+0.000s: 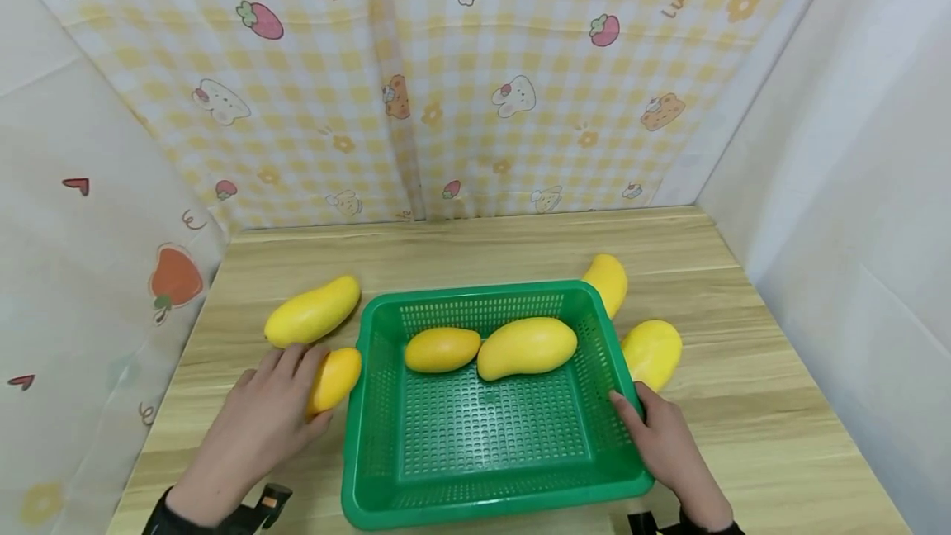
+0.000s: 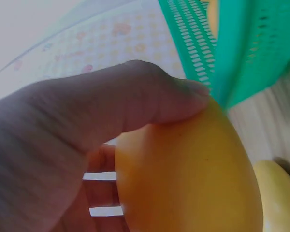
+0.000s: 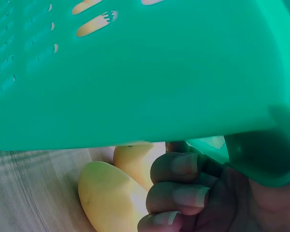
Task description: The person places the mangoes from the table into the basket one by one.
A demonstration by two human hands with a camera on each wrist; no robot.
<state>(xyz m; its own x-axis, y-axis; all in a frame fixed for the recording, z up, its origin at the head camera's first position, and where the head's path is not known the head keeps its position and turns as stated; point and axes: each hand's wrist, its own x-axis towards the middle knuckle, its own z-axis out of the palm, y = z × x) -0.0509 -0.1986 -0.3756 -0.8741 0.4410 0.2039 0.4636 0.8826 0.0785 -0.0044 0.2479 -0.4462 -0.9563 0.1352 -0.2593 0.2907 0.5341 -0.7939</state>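
My left hand (image 1: 271, 411) grips a small orange-yellow mango (image 1: 337, 381) just outside the left wall of a green plastic basket (image 1: 355, 436). In the left wrist view the thumb lies across the top of that mango (image 2: 193, 164), with fingers curled on its far side. My right hand (image 1: 664, 433) holds the basket's right rim near the front corner, thumb over the edge. From the right wrist view, curled fingers (image 3: 181, 195) show beneath the rim. Two mangoes lie inside the basket: a smaller one (image 1: 442, 350) on the left and a longer one (image 1: 527, 347) touching it.
A yellow mango (image 1: 312, 311) lies on the wooden table (image 1: 475, 250) behind my left hand. Two others rest right of the basket, one at its back corner (image 1: 607, 283) and one beside its wall (image 1: 654, 353). A checked curtain (image 1: 461, 64) hangs behind.
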